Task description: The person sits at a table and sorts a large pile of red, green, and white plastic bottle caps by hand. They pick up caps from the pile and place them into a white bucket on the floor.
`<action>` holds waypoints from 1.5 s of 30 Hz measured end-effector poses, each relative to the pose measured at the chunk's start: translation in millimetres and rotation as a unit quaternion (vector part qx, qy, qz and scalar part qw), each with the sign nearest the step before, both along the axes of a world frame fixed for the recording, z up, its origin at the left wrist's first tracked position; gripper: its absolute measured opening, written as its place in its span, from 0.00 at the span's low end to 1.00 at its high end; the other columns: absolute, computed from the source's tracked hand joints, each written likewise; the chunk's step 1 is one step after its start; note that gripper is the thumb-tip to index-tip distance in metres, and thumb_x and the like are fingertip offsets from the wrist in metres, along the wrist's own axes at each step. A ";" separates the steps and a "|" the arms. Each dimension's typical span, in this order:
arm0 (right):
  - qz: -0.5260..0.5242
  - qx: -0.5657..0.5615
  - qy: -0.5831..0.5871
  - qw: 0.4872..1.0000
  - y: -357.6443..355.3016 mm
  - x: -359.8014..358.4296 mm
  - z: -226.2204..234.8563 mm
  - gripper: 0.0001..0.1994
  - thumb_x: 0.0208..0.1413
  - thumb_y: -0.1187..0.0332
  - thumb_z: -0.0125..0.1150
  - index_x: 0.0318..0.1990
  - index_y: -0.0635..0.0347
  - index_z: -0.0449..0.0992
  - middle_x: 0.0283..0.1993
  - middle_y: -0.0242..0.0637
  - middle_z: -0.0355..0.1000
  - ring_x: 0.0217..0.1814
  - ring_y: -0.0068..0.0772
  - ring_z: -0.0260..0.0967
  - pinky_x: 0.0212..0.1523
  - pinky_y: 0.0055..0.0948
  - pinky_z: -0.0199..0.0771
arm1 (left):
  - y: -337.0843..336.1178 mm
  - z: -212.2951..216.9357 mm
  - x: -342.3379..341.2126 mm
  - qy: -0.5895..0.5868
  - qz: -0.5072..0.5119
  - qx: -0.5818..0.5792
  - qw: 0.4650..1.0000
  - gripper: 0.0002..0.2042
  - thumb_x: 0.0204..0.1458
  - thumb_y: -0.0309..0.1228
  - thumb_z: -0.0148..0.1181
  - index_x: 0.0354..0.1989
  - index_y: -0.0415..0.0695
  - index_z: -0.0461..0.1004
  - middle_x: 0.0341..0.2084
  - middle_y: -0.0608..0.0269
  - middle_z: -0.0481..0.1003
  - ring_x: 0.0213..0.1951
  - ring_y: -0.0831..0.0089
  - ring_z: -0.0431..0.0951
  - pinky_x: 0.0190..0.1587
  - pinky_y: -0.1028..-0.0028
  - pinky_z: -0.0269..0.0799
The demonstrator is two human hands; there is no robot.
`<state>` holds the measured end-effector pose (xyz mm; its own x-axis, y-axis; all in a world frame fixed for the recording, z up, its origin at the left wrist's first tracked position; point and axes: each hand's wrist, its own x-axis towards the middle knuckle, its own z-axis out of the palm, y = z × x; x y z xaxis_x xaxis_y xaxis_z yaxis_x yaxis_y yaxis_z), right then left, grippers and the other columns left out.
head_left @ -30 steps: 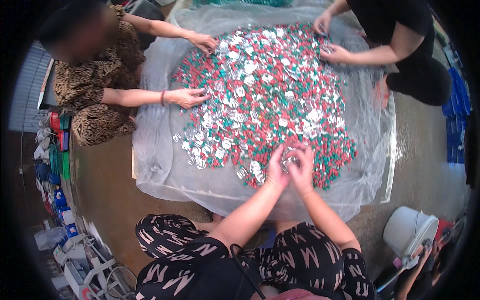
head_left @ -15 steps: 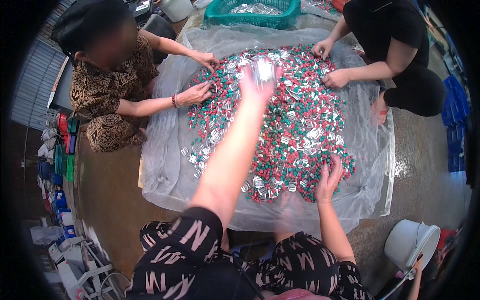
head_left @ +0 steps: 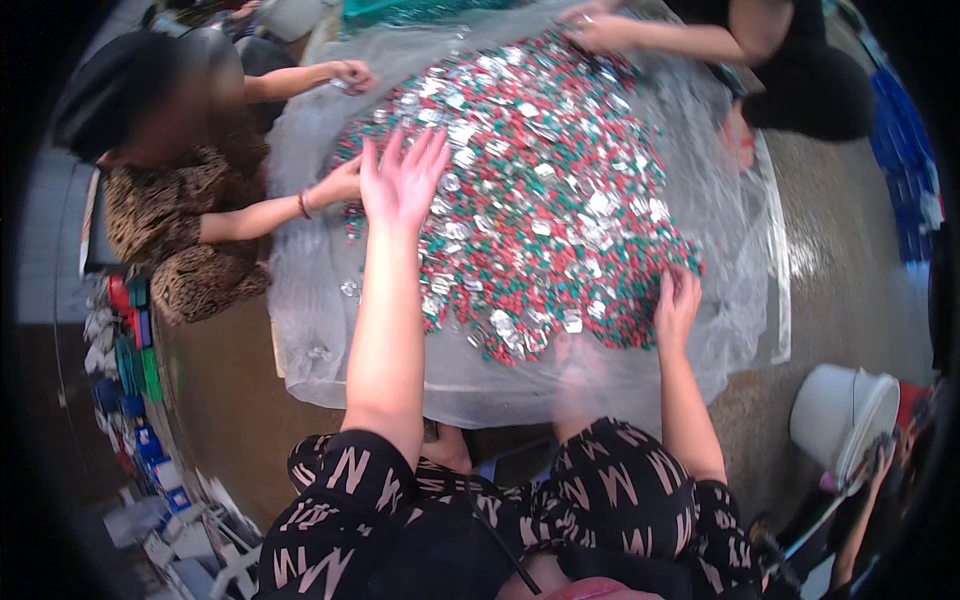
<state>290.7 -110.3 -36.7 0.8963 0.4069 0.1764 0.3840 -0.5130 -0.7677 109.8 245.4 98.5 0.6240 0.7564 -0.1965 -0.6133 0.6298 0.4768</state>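
Red, green and silver pieces [head_left: 540,210] on a clear sheet [head_left: 320,300]; black trousers [head_left: 620,500] with pale marks; white bucket [head_left: 840,415].

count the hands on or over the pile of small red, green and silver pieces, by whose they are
Wearer's own hands: 2, left hand and right hand
Hands of the person in patterned brown clothing: 2
Hands of the person in black clothing: 2
Total: 6

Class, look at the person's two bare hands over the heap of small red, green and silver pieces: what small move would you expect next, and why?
Probably lowering the left hand onto the heap of small red, green and silver pieces. Its fingers are spread and it holds nothing above the heap's left part, while the right hand already rests palm-down on the near right edge, over the clear plastic sheet.
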 end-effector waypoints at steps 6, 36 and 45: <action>-0.078 -0.174 -0.008 0.982 -29.6 20.5 -42.5 0.13 0.49 0.65 0.59 0.44 0.50 0.74 0.43 0.39 0.68 0.48 0.43 0.62 0.50 0.39 0.61 | -153.2 -123.3 -59.4 0.459 -0.089 0.233 0.853 0.13 0.54 0.31 0.54 0.46 0.38 0.70 0.43 0.53 0.72 0.42 0.68 0.75 0.46 0.71 0.71; -0.083 -0.085 0.095 0.988 -38.8 36.9 -55.8 0.11 0.38 0.66 0.67 0.29 0.59 0.74 0.35 0.39 0.65 0.38 0.38 0.67 0.41 0.34 0.69 | -144.7 -100.5 -52.1 0.666 -0.265 0.588 0.375 0.16 0.38 0.35 0.67 0.40 0.58 0.77 0.46 0.68 0.71 0.55 0.64 0.66 0.63 0.43 0.42; -0.056 -0.246 0.072 0.965 -29.2 29.6 -37.5 0.17 0.41 0.58 0.70 0.34 0.60 0.76 0.39 0.41 0.68 0.40 0.44 0.69 0.42 0.39 0.68 | -158.6 -136.5 -4.4 0.571 -0.117 0.683 0.440 0.14 0.41 0.29 0.65 0.39 0.55 0.78 0.34 0.61 0.70 0.40 0.62 0.70 0.43 0.64 0.65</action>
